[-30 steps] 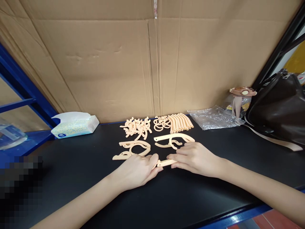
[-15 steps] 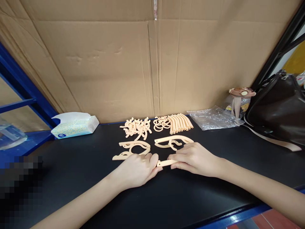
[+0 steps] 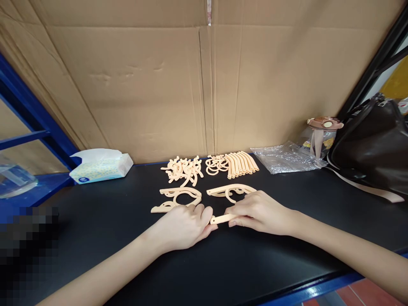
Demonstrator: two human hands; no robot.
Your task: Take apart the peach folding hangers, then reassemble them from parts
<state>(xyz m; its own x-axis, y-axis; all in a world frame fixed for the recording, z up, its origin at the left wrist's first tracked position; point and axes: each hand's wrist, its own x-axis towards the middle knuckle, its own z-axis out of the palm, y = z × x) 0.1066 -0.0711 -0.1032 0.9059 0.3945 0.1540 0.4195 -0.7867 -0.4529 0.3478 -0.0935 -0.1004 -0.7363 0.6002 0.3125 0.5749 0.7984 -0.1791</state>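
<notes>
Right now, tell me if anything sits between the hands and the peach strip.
Nothing visible does. The left hand and right hand each grip one end of the peach strip directly, low over the black table.

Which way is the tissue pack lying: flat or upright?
Flat. The tissue pack rests on its broad side on the black table, with a white tissue sticking out of its top.

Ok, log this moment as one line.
left hand: grips strip end | right hand: grips other end | peach strip: just above black table
</notes>
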